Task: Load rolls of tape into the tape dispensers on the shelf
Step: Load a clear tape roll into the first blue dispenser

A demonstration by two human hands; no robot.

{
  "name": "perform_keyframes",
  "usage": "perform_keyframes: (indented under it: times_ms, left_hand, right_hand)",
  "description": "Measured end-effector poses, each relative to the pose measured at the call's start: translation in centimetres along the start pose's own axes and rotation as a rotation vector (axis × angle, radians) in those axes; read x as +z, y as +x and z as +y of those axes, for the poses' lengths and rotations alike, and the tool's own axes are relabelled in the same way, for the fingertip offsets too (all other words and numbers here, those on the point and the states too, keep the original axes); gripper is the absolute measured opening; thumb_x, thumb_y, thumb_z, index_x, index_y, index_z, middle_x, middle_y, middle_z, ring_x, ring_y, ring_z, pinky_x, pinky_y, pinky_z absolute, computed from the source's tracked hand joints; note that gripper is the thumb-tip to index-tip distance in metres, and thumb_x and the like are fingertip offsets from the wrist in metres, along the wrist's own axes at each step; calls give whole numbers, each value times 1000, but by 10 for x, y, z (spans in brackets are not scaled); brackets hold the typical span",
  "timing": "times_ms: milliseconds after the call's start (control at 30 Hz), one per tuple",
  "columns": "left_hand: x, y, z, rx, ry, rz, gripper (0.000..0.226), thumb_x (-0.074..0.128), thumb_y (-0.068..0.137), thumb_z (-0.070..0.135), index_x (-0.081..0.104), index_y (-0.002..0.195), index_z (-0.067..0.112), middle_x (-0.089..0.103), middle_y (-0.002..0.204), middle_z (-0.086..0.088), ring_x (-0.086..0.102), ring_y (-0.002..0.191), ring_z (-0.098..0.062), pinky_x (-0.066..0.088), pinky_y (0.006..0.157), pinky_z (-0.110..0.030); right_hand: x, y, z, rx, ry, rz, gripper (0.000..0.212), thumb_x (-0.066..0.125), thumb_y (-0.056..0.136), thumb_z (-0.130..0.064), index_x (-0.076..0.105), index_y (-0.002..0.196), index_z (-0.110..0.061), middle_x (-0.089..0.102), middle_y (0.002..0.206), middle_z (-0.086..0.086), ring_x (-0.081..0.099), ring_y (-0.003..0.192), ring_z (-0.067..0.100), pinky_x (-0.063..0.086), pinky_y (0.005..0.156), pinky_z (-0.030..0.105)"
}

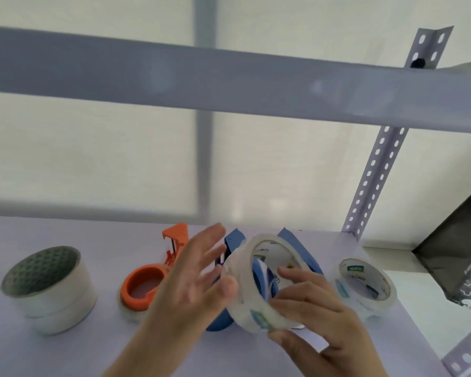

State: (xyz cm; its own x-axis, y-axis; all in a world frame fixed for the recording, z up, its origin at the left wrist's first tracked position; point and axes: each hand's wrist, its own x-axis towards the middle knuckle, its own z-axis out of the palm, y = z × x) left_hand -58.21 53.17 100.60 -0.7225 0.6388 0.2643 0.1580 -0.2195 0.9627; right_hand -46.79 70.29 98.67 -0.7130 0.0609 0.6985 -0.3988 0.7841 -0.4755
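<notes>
Both hands are recorded nearest the camera above the shelf board (65, 349). A clear tape roll (259, 284) is gripped by the right hand (318, 317), with fingers curled through its core and around the lower rim. The left hand (193, 278) is held flat with fingers spread, just beside the roll's left edge; contact cannot be told. A blue dispenser (299, 248) is seen directly behind the held roll. An orange dispenser (147, 281) lies further left, already fitted over tape. A second clear roll (365, 287) lies right; its green label is unreadable. A wide white roll (49, 289) stands far left.
</notes>
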Motion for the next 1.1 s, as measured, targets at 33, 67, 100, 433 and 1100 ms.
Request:
perform_keyframes:
  times_ms: [33, 67, 100, 433, 1100]
  left_hand:
    - [1, 0, -2, -36, -40, -57, 87, 76, 45, 70, 50, 124, 42, 59, 127, 23, 56, 117, 3, 53, 82, -13]
    - [2, -1, -3, -59, -63, -96, 92, 79, 46, 65, 48, 127, 36, 61, 127, 17, 59, 116, -3, 55, 82, -18]
    - [2, -2, -5, -62, -65, -112, 93, 82, 47, 60, 48, 129, 30, 63, 126, 10, 61, 115, -9, 56, 83, -24]
    - [-13, -6, -19, -309, 760, 225, 35, 48, 79, 63, 50, 101, 36, 62, 96, 19, 59, 84, 0, 43, 71, -12]
    - [-12, 1, -63, -275, 957, 160, 29, 50, 73, 41, 69, 89, 27, 73, 82, 5, 68, 80, -15, 56, 72, -31]
  right_hand:
    - [4, 0, -1, 2, 1, -15, 15, 71, 78, -34, 69, 93, -33, 66, 92, -21, 58, 118, 11, 47, 92, 44]
    - [8, 0, -2, 8, 0, -26, 16, 70, 79, -36, 69, 94, -34, 66, 92, -22, 57, 118, 10, 47, 92, 45]
    - [11, 0, -3, 18, 0, -32, 16, 70, 79, -38, 69, 95, -35, 66, 91, -22, 57, 117, 8, 47, 92, 45]
    - [14, 14, -14, 546, 523, 230, 59, 75, 44, -73, 76, 88, -33, 76, 86, -7, 67, 78, 8, 54, 78, 23]
    - [66, 29, -17, 203, -371, -222, 30, 45, 75, -51, 61, 95, -35, 70, 78, -22, 70, 80, 5, 49, 86, 22]
